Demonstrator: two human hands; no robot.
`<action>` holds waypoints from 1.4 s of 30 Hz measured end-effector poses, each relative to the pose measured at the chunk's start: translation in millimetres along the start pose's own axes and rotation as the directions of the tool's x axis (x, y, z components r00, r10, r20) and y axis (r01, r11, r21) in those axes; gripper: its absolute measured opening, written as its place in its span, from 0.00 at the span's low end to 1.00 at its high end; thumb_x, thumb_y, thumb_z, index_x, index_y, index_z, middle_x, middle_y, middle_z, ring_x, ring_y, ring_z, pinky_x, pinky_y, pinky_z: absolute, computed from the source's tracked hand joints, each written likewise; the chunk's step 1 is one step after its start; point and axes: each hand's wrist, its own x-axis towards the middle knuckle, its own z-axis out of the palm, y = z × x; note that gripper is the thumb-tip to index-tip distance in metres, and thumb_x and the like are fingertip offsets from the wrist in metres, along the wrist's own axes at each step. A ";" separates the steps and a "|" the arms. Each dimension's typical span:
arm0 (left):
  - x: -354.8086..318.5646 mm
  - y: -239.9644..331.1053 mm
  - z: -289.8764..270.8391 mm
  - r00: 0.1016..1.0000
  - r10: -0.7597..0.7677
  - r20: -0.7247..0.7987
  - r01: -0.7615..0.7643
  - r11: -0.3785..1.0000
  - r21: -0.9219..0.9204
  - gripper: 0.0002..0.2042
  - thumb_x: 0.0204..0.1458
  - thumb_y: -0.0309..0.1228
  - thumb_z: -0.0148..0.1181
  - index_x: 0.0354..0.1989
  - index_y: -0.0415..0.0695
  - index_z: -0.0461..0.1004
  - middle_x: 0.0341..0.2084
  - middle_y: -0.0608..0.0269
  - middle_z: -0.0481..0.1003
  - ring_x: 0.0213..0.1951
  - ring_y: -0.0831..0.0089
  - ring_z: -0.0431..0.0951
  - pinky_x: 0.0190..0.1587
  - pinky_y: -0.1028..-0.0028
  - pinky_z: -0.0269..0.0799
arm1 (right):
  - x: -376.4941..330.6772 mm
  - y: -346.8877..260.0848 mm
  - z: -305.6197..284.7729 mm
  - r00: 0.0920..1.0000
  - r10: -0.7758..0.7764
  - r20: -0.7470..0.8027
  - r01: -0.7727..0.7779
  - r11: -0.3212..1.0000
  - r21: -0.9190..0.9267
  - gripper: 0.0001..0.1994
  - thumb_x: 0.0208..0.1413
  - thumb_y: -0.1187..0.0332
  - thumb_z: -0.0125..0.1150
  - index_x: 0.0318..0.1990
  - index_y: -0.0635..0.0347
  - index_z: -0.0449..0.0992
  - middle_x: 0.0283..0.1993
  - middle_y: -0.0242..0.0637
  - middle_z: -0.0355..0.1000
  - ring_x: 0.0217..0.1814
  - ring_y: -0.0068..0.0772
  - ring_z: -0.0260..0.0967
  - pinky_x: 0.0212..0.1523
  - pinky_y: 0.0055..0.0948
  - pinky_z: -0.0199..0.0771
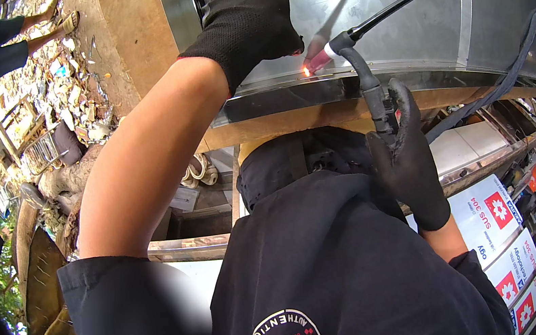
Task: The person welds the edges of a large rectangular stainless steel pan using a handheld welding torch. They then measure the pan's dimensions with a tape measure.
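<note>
My right hand (410,164), in a black glove, grips the black handle of a TIG welding torch (375,101). The torch's pinkish nozzle points left and down, and a bright orange glow (307,71) shows at its tip on a seam near the front edge of a grey sheet-metal panel (395,47). The torch's long black back cap sticks up to the right. Also gloved in black, my left hand (243,17) lies back up over the panel's left part, left of the glow. Its fingers look spread, but their ends are cut off by the upper edge.
A dark cable (508,75) runs from near my right hand along the panel's right side. Below the panel is a frame with open compartments (197,222). Printed white-and-red sheets (488,225) lie at the lower right. Rubble (70,79) covers the left ground, where another person's legs (45,41) show.
</note>
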 end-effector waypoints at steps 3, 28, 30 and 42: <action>-2.1 -4.6 19.9 0.984 0.028 -0.174 -0.031 0.999 -0.015 0.66 0.27 0.50 0.82 0.77 0.42 0.46 0.74 0.37 0.50 0.74 0.32 0.48 0.69 0.32 0.49 | 0.6 0.3 -1.6 0.997 0.065 0.029 -0.068 0.993 0.099 0.38 0.63 0.74 0.57 0.77 0.66 0.46 0.71 0.59 0.60 0.69 0.46 0.65 0.66 0.38 0.66; 0.3 7.3 -22.9 0.992 -0.040 0.121 0.019 0.984 0.175 0.66 0.40 0.59 0.75 0.77 0.31 0.39 0.77 0.31 0.40 0.78 0.35 0.38 0.74 0.34 0.28 | -0.8 25.7 -4.5 0.998 0.029 -0.054 -0.014 0.966 0.257 0.39 0.63 0.77 0.57 0.77 0.66 0.43 0.72 0.59 0.56 0.70 0.44 0.64 0.65 0.36 0.69; 6.3 -22.6 38.5 0.974 0.077 -0.212 -0.019 0.964 0.266 0.65 0.40 0.59 0.73 0.77 0.30 0.39 0.77 0.31 0.40 0.78 0.35 0.37 0.74 0.35 0.26 | 0.4 16.9 -6.9 0.999 0.016 -0.033 -0.008 0.974 0.228 0.39 0.62 0.77 0.58 0.77 0.66 0.43 0.72 0.59 0.56 0.71 0.46 0.64 0.66 0.37 0.68; -6.0 -15.8 31.4 0.966 0.085 -0.244 -0.166 0.928 -0.334 0.64 0.28 0.46 0.81 0.77 0.43 0.47 0.72 0.36 0.51 0.74 0.31 0.48 0.69 0.36 0.53 | -22.0 -1.2 -2.5 0.976 0.209 -0.057 -0.210 0.978 -0.014 0.41 0.59 0.73 0.66 0.74 0.71 0.46 0.70 0.55 0.53 0.71 0.48 0.59 0.70 0.42 0.61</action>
